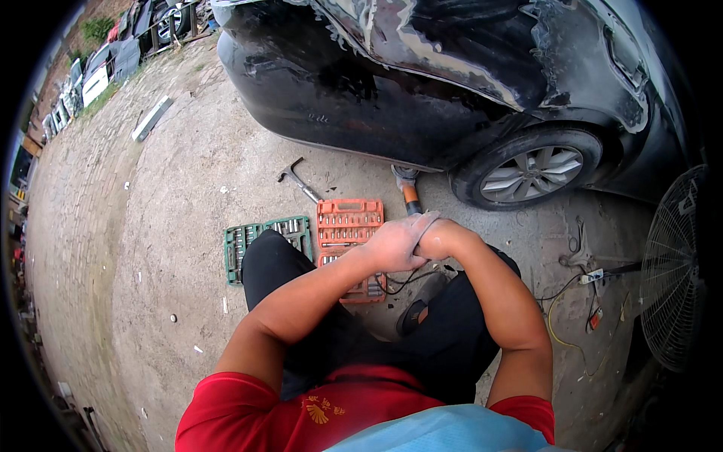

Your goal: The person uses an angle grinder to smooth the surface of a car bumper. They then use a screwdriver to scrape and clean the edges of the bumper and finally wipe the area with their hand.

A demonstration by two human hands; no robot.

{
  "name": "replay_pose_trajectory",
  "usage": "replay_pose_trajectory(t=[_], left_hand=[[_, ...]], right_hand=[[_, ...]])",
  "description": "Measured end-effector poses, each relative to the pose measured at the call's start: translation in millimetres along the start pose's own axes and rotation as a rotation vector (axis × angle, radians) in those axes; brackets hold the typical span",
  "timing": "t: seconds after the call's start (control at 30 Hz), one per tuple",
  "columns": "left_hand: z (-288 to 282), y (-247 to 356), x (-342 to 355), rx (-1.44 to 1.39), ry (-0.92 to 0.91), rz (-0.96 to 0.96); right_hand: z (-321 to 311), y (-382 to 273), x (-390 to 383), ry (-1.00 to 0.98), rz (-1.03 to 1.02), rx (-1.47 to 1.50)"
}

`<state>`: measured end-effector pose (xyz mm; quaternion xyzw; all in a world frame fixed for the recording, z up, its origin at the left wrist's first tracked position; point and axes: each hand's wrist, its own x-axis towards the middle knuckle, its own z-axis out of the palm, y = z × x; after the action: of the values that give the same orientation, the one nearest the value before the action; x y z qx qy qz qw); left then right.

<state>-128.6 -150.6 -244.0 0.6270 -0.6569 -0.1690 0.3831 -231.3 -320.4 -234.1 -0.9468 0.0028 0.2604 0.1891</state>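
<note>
Both my hands meet in front of my knees, pale with dust or thin covering. My left hand [394, 245] is closed against my right hand [437, 237], which is curled inward with its fingers mostly hidden. Whether something lies between them I cannot make out. Just beyond them is an orange and black power tool [410, 197], its head beside the car's lower edge and its rear end hidden by my hands. Below my wrists a black cord [407, 282] curves over the ground. An orange socket set case [350, 205] lies open, partly covered by my left forearm.
A dark car [354, 98] with sanded patches fills the far side, its wheel [535, 172] at right. A green socket case [235, 252] and a hammer [300, 181] lie left. A fan [672, 264] stands right, near cables and a power strip [592, 276].
</note>
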Motion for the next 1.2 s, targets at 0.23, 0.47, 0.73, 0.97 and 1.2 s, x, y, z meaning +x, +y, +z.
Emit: replay_pose_trajectory(t=[0.23, 0.47, 0.73, 0.97, 1.2], left_hand=[[0, -2, -2, 0.005, 0.005, 0.005], [-1, 0, 0, 0.000, -0.001, 0.003], [-2, 1, 0, -0.006, 0.003, -0.007], [-1, 2, 0, -0.017, 0.019, 0.010], [-4, 3, -2, 0.000, -0.020, -0.028]], right_hand=[[-4, -6, -3, 0.013, 0.016, -0.008], [2, 0, 0, 0.057, -0.030, -0.039], [3, 1, 5, 0.022, -0.037, 0.002], [11, 10, 8, 0.014, -0.027, -0.014], [11, 7, 10, 0.008, 0.000, -0.021]])
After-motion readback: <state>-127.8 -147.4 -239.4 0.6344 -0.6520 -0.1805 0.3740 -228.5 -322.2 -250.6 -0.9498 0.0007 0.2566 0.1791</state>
